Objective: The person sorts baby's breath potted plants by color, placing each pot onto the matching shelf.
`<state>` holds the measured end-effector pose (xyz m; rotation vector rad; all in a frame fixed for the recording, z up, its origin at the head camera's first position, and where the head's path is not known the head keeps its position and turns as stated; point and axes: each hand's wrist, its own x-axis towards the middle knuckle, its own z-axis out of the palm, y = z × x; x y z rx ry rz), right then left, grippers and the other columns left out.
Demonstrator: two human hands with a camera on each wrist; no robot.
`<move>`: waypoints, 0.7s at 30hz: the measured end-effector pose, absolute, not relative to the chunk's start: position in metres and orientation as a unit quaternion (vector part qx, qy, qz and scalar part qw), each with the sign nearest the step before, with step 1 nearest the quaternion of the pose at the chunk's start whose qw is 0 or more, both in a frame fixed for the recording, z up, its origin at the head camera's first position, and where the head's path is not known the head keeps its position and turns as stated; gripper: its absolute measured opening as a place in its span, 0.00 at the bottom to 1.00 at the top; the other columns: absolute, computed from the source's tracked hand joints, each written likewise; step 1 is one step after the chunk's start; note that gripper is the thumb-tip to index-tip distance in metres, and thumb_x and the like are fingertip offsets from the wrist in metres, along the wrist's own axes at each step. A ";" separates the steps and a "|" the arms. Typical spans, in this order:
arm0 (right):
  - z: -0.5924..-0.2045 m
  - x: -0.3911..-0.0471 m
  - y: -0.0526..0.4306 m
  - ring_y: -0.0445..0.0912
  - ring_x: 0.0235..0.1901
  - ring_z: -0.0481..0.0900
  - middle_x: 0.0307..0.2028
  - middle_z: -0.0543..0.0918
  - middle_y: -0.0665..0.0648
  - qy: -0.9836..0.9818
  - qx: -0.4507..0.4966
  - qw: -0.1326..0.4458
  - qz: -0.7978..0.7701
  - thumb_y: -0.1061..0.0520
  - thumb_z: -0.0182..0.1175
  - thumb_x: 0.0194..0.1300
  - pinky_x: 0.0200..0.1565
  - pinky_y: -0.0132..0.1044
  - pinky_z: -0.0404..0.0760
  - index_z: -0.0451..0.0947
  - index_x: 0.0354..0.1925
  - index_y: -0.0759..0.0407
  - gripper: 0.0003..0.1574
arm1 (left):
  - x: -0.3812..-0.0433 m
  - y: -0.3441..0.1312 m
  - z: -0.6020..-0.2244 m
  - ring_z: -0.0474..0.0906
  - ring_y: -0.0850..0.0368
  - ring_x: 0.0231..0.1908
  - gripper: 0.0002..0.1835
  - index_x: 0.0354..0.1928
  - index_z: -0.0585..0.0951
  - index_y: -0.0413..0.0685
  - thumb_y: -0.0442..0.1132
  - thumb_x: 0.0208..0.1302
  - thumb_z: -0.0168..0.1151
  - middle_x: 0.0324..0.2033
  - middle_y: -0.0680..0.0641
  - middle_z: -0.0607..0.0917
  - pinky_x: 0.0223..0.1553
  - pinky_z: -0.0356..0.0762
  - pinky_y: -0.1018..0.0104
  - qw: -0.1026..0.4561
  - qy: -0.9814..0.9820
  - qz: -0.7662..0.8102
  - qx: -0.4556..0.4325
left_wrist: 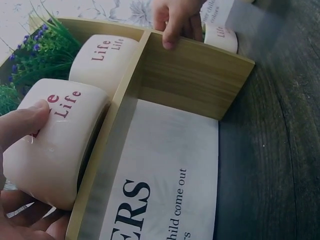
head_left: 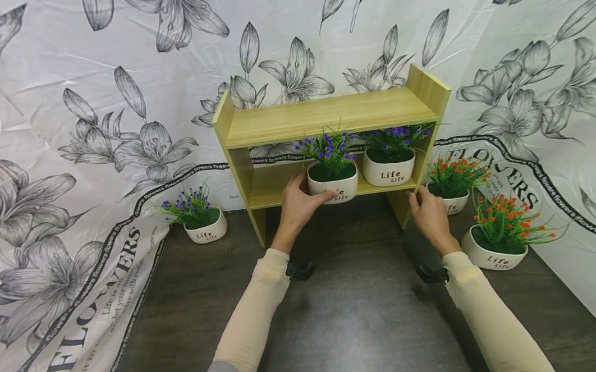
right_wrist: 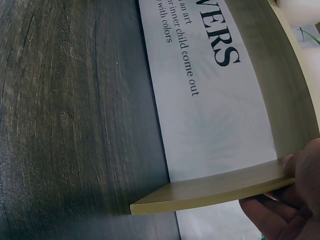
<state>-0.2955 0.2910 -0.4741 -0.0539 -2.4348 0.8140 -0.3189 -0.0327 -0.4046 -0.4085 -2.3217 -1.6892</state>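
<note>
My left hand (head_left: 299, 205) holds a white potted plant (head_left: 347, 187) with purple flowers at the front edge of the wooden shelf's (head_left: 324, 114) middle board. In the left wrist view its thumb lies across the lettering of that pot (left_wrist: 55, 155), with the other fingers beneath and behind. To its right, a second purple-flowered pot (head_left: 390, 171) stands on the same board. My right hand (head_left: 431, 215) grips the front edge of the shelf's right side panel, below the middle board. In the right wrist view, thumb and fingers lie on opposite faces of this panel (right_wrist: 215, 192).
Left of the shelf, another purple-flowered pot (head_left: 206, 229) stands on the dark wooden table (head_left: 345, 313). Two orange-flowered pots, one behind (head_left: 453, 202) and one nearer (head_left: 499, 257), stand to the right. Flower-printed cloth (head_left: 151, 92) hangs behind everything.
</note>
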 end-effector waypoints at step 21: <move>-0.474 -0.296 0.292 0.55 0.19 0.74 0.21 0.77 0.62 -0.910 -0.019 0.286 0.299 0.55 0.57 0.82 0.23 0.41 0.65 0.76 0.39 0.66 0.15 | -0.331 -0.024 -0.398 0.83 0.43 0.61 0.50 0.78 0.73 0.47 0.54 0.54 0.85 0.64 0.42 0.83 0.56 0.87 0.46 0.124 -0.828 -0.529 -0.136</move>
